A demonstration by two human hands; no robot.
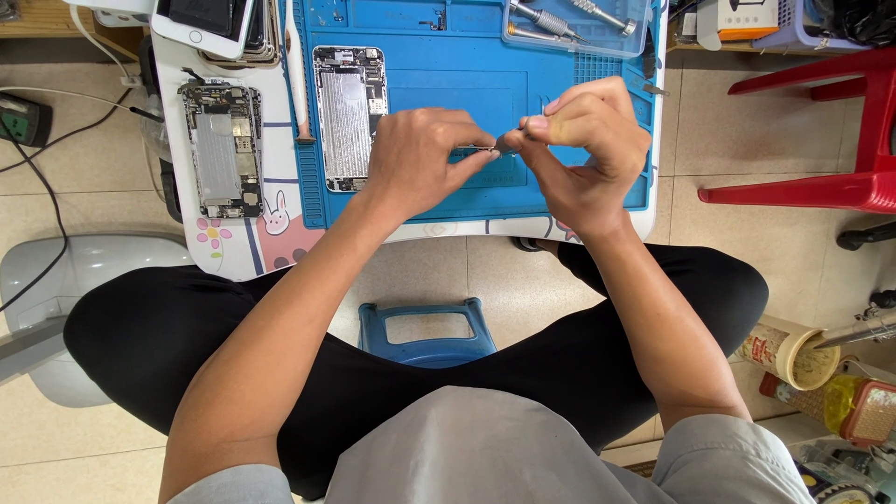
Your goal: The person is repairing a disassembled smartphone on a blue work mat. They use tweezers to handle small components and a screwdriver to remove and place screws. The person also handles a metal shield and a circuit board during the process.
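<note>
- While the two hands meet over the blue mat (pixel 560 70), the left hand (pixel 420 159) pinches one end of a small dark part (pixel 499 145) and the right hand (pixel 583 149) pinches the other; both grips are narrow, fingertips nearly touching.
- The part sits in the air just above the mat's middle, toward its near edge. It's too small to tell what it is.
- Risk, as I read it: the pinch is fingertip-only, so a slip could drop the part, and it might bounce off the table's near edge onto the tiled floor, where it would be hard to find.
- Another worry: squeezing or twisting from both ends could bend something that thin.
- An opened phone (pixel 350 117) lies at the mat's left edge, close to the left wrist; a careless sweep of the forearm could nudge it.
- A second opened phone (pixel 222 149) rests off the mat, toward the table's left edge.
- A clear tray (pixel 579 28) of metal tools sits at the mat's far right corner.
- Packages: a white box with an orange band (pixel 747 19) stands beyond the table's far right corner; on the floor to the right lie a round tube with a red-printed label (pixel 784 350) and a yellow-and-red container (pixel 859 406).
</note>
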